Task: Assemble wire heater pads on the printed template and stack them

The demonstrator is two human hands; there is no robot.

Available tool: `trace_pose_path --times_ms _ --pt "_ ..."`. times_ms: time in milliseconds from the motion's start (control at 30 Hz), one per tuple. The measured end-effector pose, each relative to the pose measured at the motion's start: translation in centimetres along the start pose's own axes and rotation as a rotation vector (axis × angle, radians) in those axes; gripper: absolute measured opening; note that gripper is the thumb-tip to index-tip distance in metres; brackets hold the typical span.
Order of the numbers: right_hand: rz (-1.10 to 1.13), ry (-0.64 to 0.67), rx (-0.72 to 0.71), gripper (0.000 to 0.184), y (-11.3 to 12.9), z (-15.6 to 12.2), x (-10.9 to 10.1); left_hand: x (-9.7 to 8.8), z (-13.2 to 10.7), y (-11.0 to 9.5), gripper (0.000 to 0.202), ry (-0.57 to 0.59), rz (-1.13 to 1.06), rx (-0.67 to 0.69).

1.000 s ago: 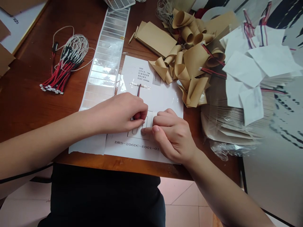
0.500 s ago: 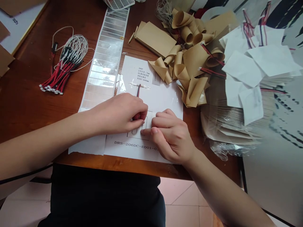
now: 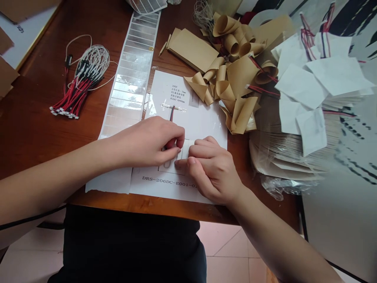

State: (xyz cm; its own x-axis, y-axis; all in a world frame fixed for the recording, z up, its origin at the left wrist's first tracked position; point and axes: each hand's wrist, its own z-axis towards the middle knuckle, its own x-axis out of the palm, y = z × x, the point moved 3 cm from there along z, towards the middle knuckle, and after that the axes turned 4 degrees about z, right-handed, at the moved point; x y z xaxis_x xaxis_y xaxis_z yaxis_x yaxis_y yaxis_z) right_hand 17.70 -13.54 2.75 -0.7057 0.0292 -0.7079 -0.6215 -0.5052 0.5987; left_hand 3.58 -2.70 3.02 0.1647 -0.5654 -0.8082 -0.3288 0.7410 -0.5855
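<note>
My left hand (image 3: 156, 139) is closed in a pinch low over a printed sheet (image 3: 203, 122), its fingertips on a thin white wire (image 3: 167, 164). This wire lies in narrow loops within a rectangle outlined on the sheet, and the fingers hide part of it. From the right, my right hand (image 3: 213, 167) rests on the same sheet, other fingers curled, with its index fingertip pressing at the wire loops. Red and black leads (image 3: 172, 114) run from a taped strip (image 3: 173, 107) down under my left hand.
Silvery foil labels on a long strip (image 3: 126, 84) lie left of the sheet. Beyond them is a bundle of white wires with red and black leads (image 3: 81, 82). Curled brown papers (image 3: 235, 98), a brown paper stack (image 3: 193, 49) and white pads with leads (image 3: 306, 86) crowd the right.
Both hands stay in nearly the same place, with only a very slight shift of the left fingertips. Nothing else has visibly moved.
</note>
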Motion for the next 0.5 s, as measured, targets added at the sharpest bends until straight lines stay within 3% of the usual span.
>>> trace_pose_path --times_ms 200,500 --pt "-0.005 -0.047 0.004 0.047 0.0 0.1 -0.2 -0.5 0.0 0.2 0.013 -0.083 0.002 -0.037" --pt "-0.07 -0.096 0.038 0.048 -0.1 0.0 -0.4 -1.1 -0.2 0.8 0.014 -0.001 0.011 0.001"
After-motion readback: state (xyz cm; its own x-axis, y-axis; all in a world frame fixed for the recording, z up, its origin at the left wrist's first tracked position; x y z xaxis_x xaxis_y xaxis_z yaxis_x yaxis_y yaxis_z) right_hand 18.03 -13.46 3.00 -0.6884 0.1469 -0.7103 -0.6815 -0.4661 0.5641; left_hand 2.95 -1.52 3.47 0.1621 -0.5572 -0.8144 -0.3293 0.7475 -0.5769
